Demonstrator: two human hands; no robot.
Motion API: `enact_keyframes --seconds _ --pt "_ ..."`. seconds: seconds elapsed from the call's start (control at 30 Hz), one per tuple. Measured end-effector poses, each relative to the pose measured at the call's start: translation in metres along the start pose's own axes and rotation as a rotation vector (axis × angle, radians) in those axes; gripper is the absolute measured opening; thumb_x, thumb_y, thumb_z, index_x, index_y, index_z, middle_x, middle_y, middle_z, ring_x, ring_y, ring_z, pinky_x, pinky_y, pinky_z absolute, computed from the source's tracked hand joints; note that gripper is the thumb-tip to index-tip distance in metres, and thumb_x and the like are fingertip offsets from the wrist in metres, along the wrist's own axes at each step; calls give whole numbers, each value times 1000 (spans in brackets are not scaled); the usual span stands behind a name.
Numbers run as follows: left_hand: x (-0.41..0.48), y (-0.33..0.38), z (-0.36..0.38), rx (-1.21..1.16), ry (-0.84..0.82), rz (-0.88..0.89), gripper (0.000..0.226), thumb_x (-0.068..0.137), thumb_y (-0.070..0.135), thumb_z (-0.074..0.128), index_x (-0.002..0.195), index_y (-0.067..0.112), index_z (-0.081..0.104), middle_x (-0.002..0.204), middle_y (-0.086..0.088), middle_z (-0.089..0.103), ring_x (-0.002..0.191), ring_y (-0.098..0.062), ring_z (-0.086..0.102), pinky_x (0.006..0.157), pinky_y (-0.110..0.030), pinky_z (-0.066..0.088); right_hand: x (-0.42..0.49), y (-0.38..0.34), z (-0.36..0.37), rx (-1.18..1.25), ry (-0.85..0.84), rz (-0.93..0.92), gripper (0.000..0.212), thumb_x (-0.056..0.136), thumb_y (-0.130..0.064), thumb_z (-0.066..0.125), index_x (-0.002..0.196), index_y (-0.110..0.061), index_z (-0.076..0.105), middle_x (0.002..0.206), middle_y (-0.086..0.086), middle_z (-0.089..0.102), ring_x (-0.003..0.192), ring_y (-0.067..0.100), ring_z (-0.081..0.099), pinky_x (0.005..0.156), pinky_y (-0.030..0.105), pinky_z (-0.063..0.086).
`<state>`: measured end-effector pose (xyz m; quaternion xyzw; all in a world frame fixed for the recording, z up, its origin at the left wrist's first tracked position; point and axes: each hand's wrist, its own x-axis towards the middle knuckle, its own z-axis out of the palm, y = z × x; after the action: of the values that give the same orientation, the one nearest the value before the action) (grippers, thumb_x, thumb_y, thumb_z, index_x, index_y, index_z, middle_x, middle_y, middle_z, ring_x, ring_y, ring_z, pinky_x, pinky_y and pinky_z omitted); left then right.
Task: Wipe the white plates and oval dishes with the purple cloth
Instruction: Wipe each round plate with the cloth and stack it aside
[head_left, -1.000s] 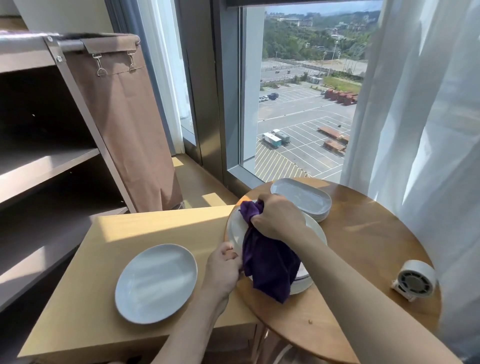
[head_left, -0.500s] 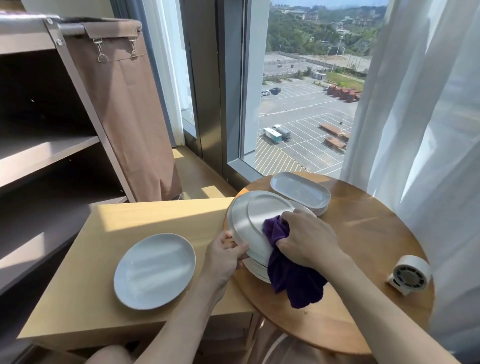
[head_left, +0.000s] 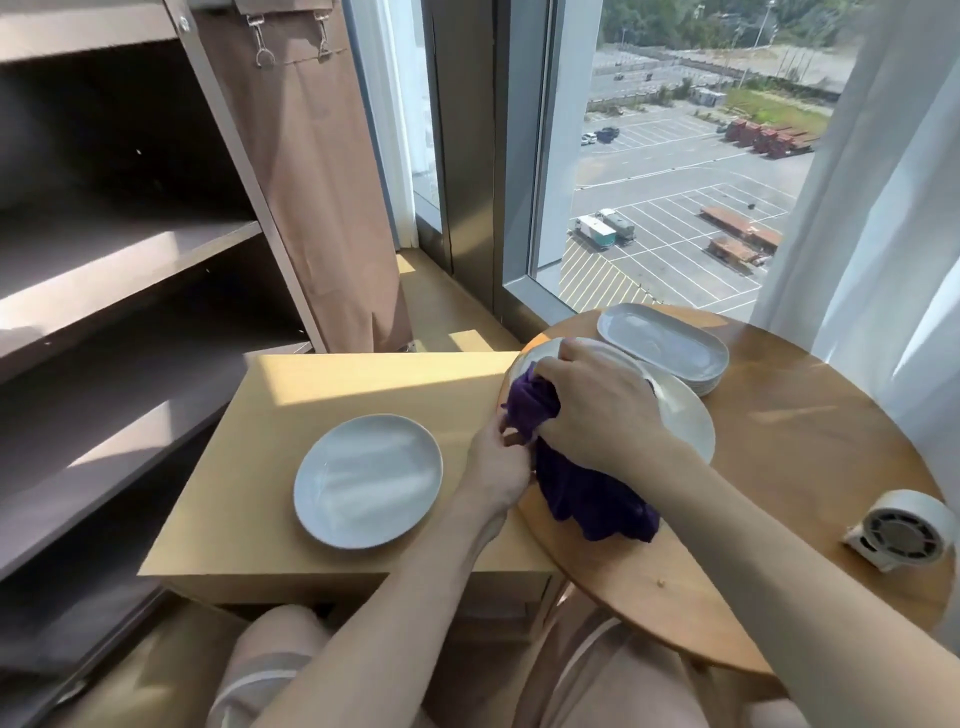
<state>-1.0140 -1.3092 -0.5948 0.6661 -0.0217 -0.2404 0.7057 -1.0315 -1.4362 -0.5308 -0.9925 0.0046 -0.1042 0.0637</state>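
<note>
- Two hands are engaged on one round white plate (head_left: 680, 415), the top of a stack at centre right of the frame. The right hand (head_left: 597, 410) is clenched round a bunched purple cloth (head_left: 592, 493) and pressed onto the plate's left half. The left hand (head_left: 498, 467) is curled at the near left rim, which appears to be gripped, though the exact hold is partly hidden by the cloth.
- Wiping of this plate's face is judged to be the step in hand. A loose tail of cloth is draped off the plate onto the round wooden bench (head_left: 810, 467).
- For the next move, the cloth would need to be swept across the uncovered right half, with the rim steadied so that the plates beneath are not shifted.
- Just behind, at upper right of the plate, a stack of white oval dishes (head_left: 665, 343) is set; whether the two stacks touch cannot be told.
- At lower centre left, a lone round white plate (head_left: 369, 480) is laid on the rectangular pale-wood bench (head_left: 332, 395), well apart from the stacks.
- Further off, a small white round fan (head_left: 904, 530) is seen at the right edge, dark shelving (head_left: 104, 260) at upper left, and a white curtain (head_left: 883, 208) at upper right.
- As obstacles, the oval stack is judged to crowd any far sweep, and the trailing cloth could be dragged under the wrist.
</note>
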Motion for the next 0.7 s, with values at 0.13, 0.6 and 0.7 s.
enact_keyframes --seconds 0.13,0.6,0.7 --pt "-3 4 4 -41 -36 -6 18 103 -1 50 108 15 57 114 -24 63 94 -27 60 81 -41 56 -6 5 2 99 49 84 31 81 -38 69 105 -20 63 100 -2 48 86 23 47 72 34 35" --pt "-3 15 17 -358 -85 -129 33 96 -7 60 126 5 56 105 -17 66 86 -27 64 84 -44 54 -83 17 34 411 328 340 33 86 -53 68 112 -33 62 102 -16 48 80 17 54 66 31 41" --pt "-3 21 15 -326 -69 -105 34 93 -7 65 123 6 58 102 -15 70 76 -21 69 73 -38 60 -94 14 38 458 382 359 36 82 -55 65 111 -33 64 101 -18 48 77 16 56 64 34 48"
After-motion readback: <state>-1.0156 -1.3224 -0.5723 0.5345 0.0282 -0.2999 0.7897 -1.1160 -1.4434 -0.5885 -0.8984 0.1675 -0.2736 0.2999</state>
